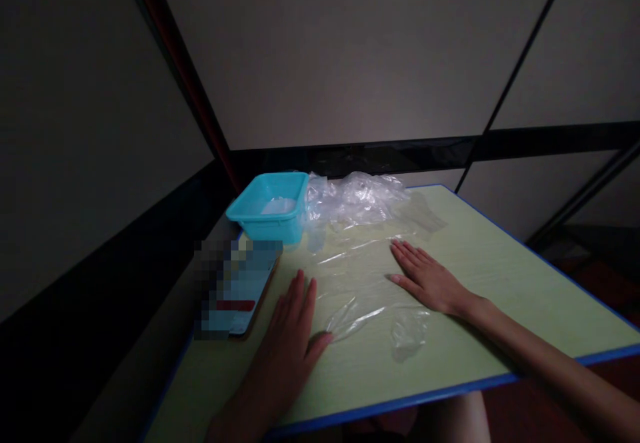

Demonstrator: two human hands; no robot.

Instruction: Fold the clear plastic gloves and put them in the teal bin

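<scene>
A clear plastic bag (360,283) lies spread out on the light green table (480,356). My left hand (293,326) rests at the bag's left side, its fingers stretched out and the thumb tip at the crinkled edge. On the opposite side my right hand (427,276) lies flat with its fingers extended, touching the plastic. Neither hand grips anything. Beyond the spread bag sits a heap of crumpled clear plastic bags (367,196), against the side of a turquoise basin (273,226).
Left of my left hand lies a phone-like flat device (250,290), partly pixelated. Something whitish lies inside the basin. Blue edging (400,400) runs round the table. Dark-banded pale panels (360,56) stand behind it.
</scene>
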